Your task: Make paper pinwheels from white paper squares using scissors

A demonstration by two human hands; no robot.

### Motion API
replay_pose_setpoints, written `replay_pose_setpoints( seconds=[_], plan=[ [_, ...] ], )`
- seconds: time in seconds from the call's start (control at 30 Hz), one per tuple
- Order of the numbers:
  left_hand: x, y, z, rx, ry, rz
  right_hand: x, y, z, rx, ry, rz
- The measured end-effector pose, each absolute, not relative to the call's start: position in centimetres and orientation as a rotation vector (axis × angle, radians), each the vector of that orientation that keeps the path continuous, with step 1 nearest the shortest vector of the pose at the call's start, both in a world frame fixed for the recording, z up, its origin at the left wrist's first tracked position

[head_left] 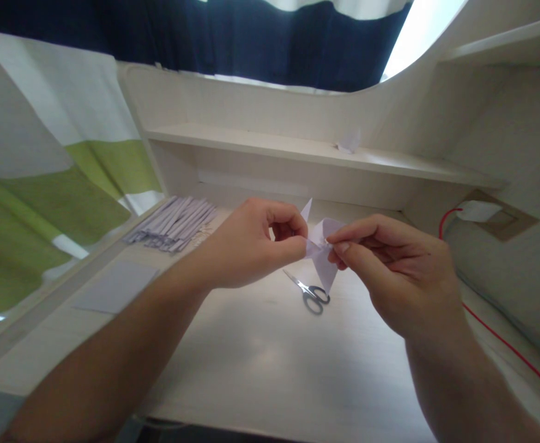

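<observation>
A white paper pinwheel (324, 264) with pointed, folded blades is held up in the air between both hands. My left hand (255, 246) pinches its left side between thumb and forefinger. The fingertips of my right hand (399, 271) close on the pinwheel's centre, where something small and pale shows, too small to make out. Below the pinwheel, a pair of scissors (314, 301) with dark handles lies on the white desk (260, 363), blades pointing up and left.
At the left lies a pile of rolled paper sticks (177, 221), with square white paper (115, 286) nearer me. A small paper piece (349, 143) rests on the shelf (260, 143). On the right wall, a red cable (505, 338) runs from a white plug (481, 211).
</observation>
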State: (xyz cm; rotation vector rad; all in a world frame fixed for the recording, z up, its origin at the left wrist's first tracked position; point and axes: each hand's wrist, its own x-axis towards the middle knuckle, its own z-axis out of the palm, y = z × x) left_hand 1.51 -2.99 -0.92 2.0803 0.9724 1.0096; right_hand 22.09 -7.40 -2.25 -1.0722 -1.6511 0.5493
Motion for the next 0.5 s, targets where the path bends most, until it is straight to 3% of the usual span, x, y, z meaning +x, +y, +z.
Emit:
replay_pose_setpoints(
  seconds=[0.5],
  plan=[
    [1.30,-2.86,-1.04,1.982,0.862,0.965,22.23,-7.68,-2.27,-1.052,-1.683,0.492]
  ],
)
